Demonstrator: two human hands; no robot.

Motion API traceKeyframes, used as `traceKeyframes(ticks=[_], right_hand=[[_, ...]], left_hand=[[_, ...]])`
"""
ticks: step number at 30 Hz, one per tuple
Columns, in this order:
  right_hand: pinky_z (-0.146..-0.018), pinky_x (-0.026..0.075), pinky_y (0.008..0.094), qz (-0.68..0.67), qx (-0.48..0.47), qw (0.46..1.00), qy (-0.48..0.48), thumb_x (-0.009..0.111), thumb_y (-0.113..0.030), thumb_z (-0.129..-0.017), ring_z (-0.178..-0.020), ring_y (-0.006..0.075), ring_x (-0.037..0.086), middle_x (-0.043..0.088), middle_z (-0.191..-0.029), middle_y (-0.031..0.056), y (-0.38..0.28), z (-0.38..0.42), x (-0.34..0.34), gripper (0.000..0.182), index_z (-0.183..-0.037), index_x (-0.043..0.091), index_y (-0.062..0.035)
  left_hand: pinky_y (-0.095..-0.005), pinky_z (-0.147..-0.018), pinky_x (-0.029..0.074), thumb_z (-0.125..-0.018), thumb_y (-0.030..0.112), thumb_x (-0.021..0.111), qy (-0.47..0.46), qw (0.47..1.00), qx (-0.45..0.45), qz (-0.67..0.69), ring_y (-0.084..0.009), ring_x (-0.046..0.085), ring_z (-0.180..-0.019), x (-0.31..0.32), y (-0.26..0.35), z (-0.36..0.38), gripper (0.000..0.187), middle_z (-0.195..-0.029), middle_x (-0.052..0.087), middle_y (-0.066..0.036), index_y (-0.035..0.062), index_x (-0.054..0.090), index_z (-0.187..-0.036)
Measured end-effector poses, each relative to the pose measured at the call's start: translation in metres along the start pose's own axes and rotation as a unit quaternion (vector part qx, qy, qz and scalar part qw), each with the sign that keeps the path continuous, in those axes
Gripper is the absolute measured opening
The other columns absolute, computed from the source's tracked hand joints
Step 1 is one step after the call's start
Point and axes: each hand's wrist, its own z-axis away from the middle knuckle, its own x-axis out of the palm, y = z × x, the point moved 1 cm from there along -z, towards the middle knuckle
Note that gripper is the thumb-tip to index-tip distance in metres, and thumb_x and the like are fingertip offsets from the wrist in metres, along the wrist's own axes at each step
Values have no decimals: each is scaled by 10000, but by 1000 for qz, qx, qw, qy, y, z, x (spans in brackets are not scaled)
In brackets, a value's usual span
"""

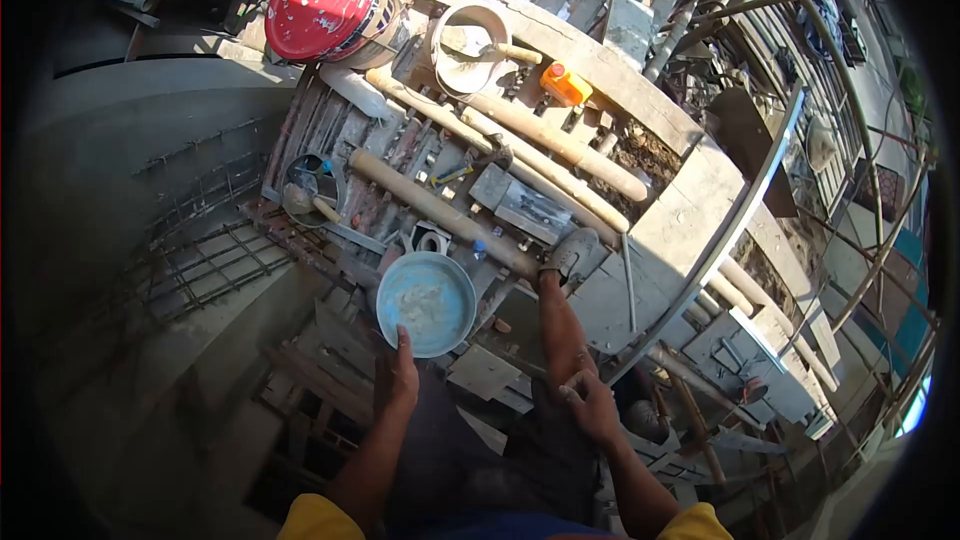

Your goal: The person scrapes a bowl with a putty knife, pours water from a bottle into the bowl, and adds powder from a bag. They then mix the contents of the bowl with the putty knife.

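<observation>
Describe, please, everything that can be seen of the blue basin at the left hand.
The blue basin is round and shallow, with a raised rim, and looks like plastic. Its open side faces the camera. Pale, whitish residue covers much of the floor inside, and blue shows around it. It is in front of the person, and the left hand holds its near edge, one digit over the rim. Whether anything supports it underneath cannot be seen.

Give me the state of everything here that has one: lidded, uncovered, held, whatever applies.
Blue bowl: uncovered, whitish material inside, held in the left hand.
Right hand: loosely curled, nothing visible in it.
Red-lidded bucket: lid on, splattered white.
Pale bucket: uncovered, wooden-handled tool resting in it.
Orange container: upright or lying, cannot tell.
Wooden poles: lying down.
</observation>
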Motion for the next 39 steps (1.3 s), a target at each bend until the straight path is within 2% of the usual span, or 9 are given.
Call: traceKeyframes(ticks=[5,9,10,14,19,26,30,37,39], right_hand=[[-589,444,251,-135,33,981,135,642,-82,-867,-639,88,559,628,-769,43,93,-17,-93,129,-925,612,29],[-506,457,254,-169,83,974,126,610,-86,-893,-557,96,564,645,-780,57,135,-16,-125,241,-1077,640,66],[-605,504,267,-185,127,970,97,614,-100,-910,-656,118,629,694,-864,93,118,-11,-136,243,-1089,652,60],[-578,494,264,-271,125,948,107,579,-171,-951,-628,137,636,691,-854,103,123,-16,-138,287,-1122,627,55],[-597,484,262,-245,99,960,94,576,-213,-955,-643,132,633,682,-839,95,106,-32,-136,307,-1093,630,56],[-624,497,270,-197,82,974,73,556,-219,-965,-674,130,624,667,-847,86,60,-71,-146,299,-1086,621,46],[-619,485,268,-200,20,976,88,526,-232,-979,-656,130,616,664,-854,86,7,-114,-177,323,-1106,610,53],[-648,481,261,-205,39,975,77,542,-214,-970,-693,114,603,642,-846,62,-66,-164,-197,286,-1072,618,43],[-668,493,300,-174,56,980,82,581,-178,-931,-731,178,638,663,-861,103,-77,-170,-199,253,-1050,624,41]], left_hand=[[-395,-913,419,-963,477,504,-91,992,35,-77,-311,560,-1071,113,-30,38,613,-1160,586,-204,-68,481,-1244],[-402,-873,436,-953,465,518,-137,967,100,-190,-330,578,-1007,164,18,78,571,-1079,589,-222,-56,497,-1187],[-405,-859,442,-950,460,523,-145,957,139,-209,-327,584,-992,174,32,83,556,-1060,590,-222,-50,502,-1169],[-431,-842,448,-944,463,524,-158,955,151,-198,-363,591,-979,194,85,97,552,-1048,588,-231,-42,503,-1166],[-456,-843,448,-941,485,505,-120,926,179,-308,-400,589,-978,180,102,82,578,-1049,583,-252,-45,512,-1174],[-472,-865,434,-937,507,499,-102,956,151,-229,-418,580,-997,194,115,63,611,-1056,575,-266,-54,523,-1178],[-457,-872,434,-921,537,522,-112,952,109,-263,-408,576,-1014,206,120,37,644,-1081,571,-274,-60,533,-1160],[-463,-849,445,-903,555,555,-128,916,90,-370,-423,586,-989,227,167,14,649,-1043,584,-276,-63,548,-1104],[-463,-849,446,-902,547,564,-135,908,105,-383,-424,586,-990,235,180,5,644,-1047,585,-280,-65,548,-1103]])
